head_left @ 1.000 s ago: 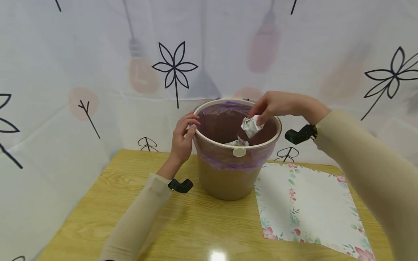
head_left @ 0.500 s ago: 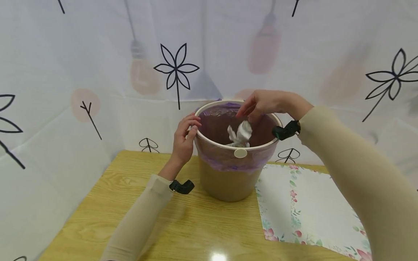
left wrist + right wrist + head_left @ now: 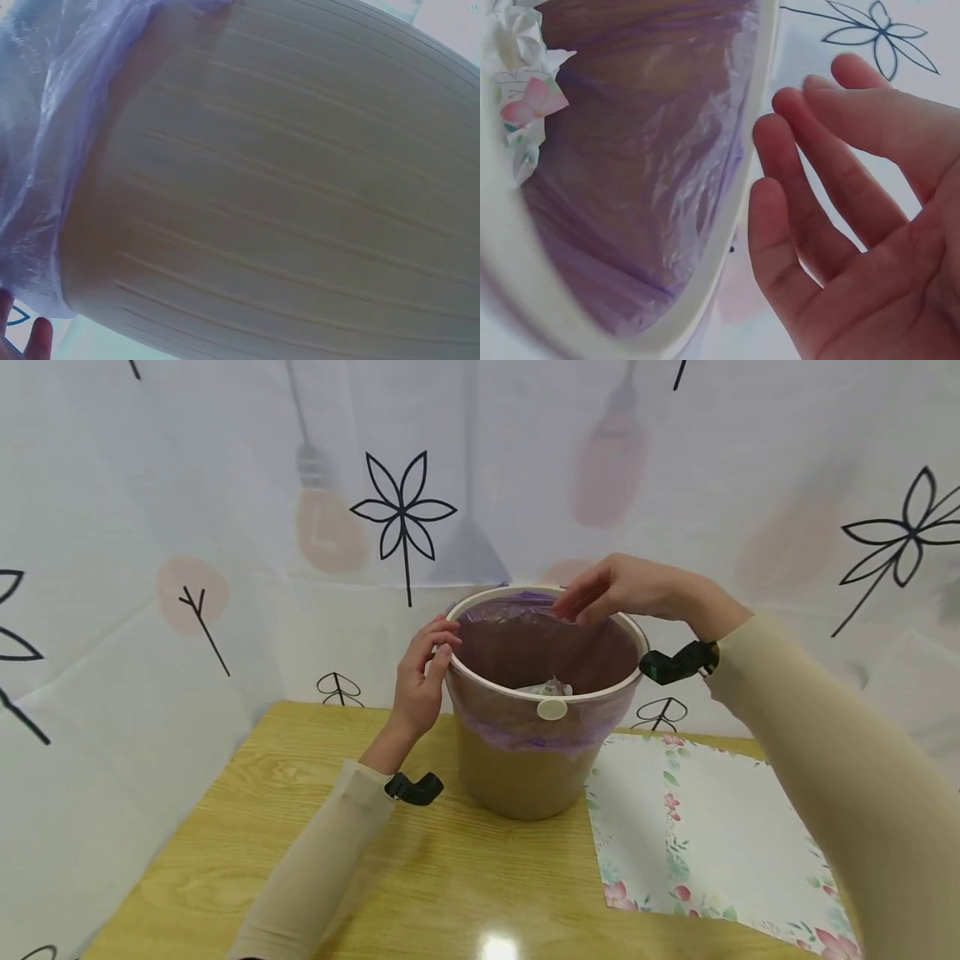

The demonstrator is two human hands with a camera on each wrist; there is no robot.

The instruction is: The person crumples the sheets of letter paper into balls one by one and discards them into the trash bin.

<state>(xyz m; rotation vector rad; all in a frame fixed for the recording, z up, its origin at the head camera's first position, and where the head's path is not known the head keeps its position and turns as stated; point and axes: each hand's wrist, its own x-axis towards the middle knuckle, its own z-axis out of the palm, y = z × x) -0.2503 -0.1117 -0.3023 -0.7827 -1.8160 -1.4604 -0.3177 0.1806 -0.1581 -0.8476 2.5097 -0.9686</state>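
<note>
A light brown trash bin (image 3: pixel 517 781) stands upright on the table, its cream rim (image 3: pixel 551 693) lined with a translucent purple bag (image 3: pixel 525 739). My left hand (image 3: pixel 422 685) grips the rim on the left side, fingertips bent over it. Above the right part of the bin's opening, my right hand (image 3: pixel 637 593) hovers with relaxed fingers and nothing between them. In the right wrist view its fingers (image 3: pixel 780 240) are apart, palm showing. Crumpled paper (image 3: pixel 525 97), white with pink and green print, lies inside the bin; the rim partly hides it in the head view.
On the wood-grain table (image 3: pixel 450 877), right of the bin, lies a flat white sheet with a floral border (image 3: pixel 735 835). A white patterned curtain (image 3: pixel 247 485) hangs behind the table and along its left side.
A crumpled paper ball has left my right hand and dropped into the bin. That hand dipped toward the opening, then rose slightly to the right. My left hand stayed on the rim.
</note>
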